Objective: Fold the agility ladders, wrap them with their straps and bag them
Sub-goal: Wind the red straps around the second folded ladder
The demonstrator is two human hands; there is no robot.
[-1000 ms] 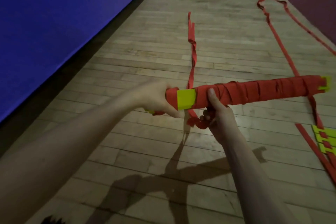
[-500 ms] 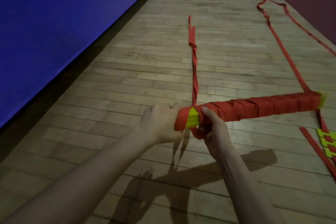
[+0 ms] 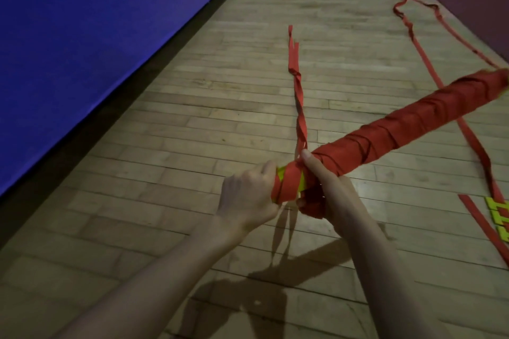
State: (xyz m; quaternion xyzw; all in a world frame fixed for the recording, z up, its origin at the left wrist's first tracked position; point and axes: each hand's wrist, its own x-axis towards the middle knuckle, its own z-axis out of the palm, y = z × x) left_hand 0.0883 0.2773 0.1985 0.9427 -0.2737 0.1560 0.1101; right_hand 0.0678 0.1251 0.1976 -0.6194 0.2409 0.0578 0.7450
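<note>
Gripped at its near end by both hands, left (image 3: 248,195) and right (image 3: 327,187), the bundle (image 3: 385,132) is held tilted above the floor (image 3: 192,118). A strap (image 3: 298,96) is trailed from it across the boards.

Both arms outstretched — left hand (image 3: 249,195) fisted, right hand (image 3: 327,192) gripping

Dim, soft, hard forearm shadows

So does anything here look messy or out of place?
A little. The loose strap tail trailing from the wrapped ladder bundle is twisted along the floor, and a second ladder on the right lies unfolded, its straps snaking untidily.
</note>
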